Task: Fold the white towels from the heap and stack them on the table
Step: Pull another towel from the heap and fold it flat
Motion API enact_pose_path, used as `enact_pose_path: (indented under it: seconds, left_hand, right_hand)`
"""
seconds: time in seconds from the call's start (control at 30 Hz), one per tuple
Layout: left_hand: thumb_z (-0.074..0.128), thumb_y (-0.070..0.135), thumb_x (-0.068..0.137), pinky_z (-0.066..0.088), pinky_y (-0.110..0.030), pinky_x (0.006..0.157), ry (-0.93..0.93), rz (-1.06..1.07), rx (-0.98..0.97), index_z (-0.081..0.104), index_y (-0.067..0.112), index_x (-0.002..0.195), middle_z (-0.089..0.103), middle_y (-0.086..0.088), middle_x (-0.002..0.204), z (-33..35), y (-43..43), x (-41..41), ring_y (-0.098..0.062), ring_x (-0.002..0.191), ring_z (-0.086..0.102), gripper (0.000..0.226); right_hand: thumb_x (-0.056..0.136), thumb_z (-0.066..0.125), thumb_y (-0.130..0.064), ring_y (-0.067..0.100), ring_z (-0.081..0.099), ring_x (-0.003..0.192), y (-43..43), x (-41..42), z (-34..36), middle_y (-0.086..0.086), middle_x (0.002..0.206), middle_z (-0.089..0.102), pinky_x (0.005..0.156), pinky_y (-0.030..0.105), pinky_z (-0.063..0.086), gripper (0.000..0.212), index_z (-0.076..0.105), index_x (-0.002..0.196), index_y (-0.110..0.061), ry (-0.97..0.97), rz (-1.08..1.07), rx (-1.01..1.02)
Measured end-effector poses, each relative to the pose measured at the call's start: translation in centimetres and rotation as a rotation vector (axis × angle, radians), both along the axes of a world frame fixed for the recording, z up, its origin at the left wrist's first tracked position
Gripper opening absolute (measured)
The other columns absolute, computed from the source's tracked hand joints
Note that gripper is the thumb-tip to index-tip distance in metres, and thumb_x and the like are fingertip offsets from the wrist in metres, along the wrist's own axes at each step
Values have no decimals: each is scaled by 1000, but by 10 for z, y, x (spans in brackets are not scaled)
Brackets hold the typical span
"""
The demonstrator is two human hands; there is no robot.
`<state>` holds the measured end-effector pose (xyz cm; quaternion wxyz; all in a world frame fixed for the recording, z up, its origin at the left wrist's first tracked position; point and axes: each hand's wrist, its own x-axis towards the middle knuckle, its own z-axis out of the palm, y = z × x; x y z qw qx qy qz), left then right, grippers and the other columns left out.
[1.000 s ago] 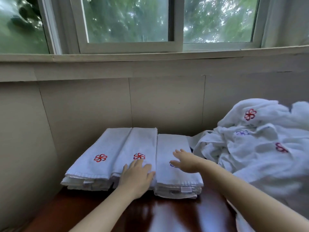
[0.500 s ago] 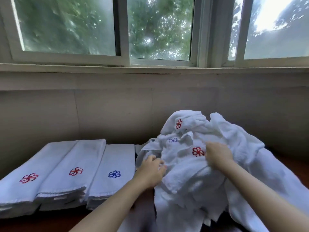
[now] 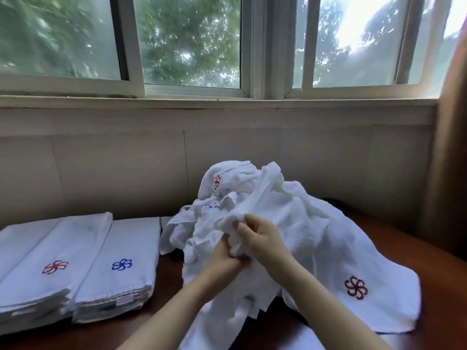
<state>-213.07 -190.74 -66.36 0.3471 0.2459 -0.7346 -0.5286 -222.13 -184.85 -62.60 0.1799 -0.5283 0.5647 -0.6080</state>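
— What have you got hold of there?

— Both hands are buried in the rumpled heap of white terry towels [image 3: 290,223] on the dark red-brown wooden table [image 3: 449,279]. My right hand [image 3: 262,239] pinches a bunched fold of one towel, and my left hand [image 3: 223,260] is curled into the same cloth just below it.

— How would you free it cleanly?

— I'd find a hem and lift upward, letting the rest slide off, since the towels look tangled together.

— Anything in the way?

— The flat stacks of folded white towels with red and blue flower emblems [image 3: 75,271] sit just left of the heap. A dragged corner could ruffle them. The tiled wall [image 3: 113,160] behind stands close.
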Motion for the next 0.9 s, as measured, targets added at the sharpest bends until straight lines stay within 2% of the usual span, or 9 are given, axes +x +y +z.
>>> enact_pose_path:
  seconds: [0.1,0.2,0.3,0.4,0.5,0.57,0.7,0.83,0.9]
  left_hand:
    - [53,11,55,49,-13,65,-77,-76,82,64,34,102,71,18,88,-11,3,41,7,82,63,54]
    - [50,3,53,54,-28,62,-24,-75,318,77,15,93,74,-8,88,-20,6,93,-19,77,70,49]
    - [53,4,47,51,-29,55,-7,-50,641,74,-4,85,66,-27,80,-29,2,154,-34,63,63,44]
    - [64,11,41,49,-34,63,18,66,685,70,-5,89,61,-27,85,-31,0,211,-36,72,59,51]
    - [64,22,67,50,-40,84,134,189,703,71,-2,101,67,-25,102,-32,9,255,-39,93,63,42]
    - [57,21,83,55,-30,71,161,319,614,77,9,88,72,-18,91,-34,19,275,-25,81,70,24]
    - [51,10,93,39,-28,57,123,852,625,59,-2,119,58,-11,71,-66,13,312,-23,60,52,30]
    - [53,17,90,40,-30,68,1,910,465,61,14,90,64,-8,96,-76,16,311,-21,84,56,9]
    - [59,26,85,40,-30,75,-111,906,235,62,15,95,61,-3,100,-73,23,298,-20,93,54,15]
  right_hand:
    - [92,57,-17,4,47,64,17,9,-10,-8,65,53,61,20,38,23,61,70,-11,29,111,65]
    - [93,57,-29,0,61,93,32,16,-22,-12,97,69,84,17,45,11,68,97,-31,168,148,188]
    - [93,53,-39,8,40,128,42,9,-43,-8,137,49,103,18,28,42,48,134,-28,647,-47,304]
    - [92,47,-49,21,8,145,53,2,-71,-5,155,21,117,45,9,60,26,146,-31,895,-85,583]
    - [93,43,-53,25,8,145,67,9,-103,-4,152,26,113,57,2,55,33,140,-27,975,21,900]
    - [93,41,-52,28,27,137,73,18,-118,1,146,33,112,56,11,49,39,134,-25,1005,41,966]
    - [94,44,-45,28,49,117,70,34,-119,5,134,48,96,35,38,43,46,128,-19,1078,-41,905]
    - [93,48,-35,24,57,99,64,50,-121,5,113,61,72,30,40,18,49,95,-18,1066,-96,822]
    - [94,46,-30,22,54,87,62,59,-123,5,107,61,65,28,36,16,44,84,-17,1096,-136,794]
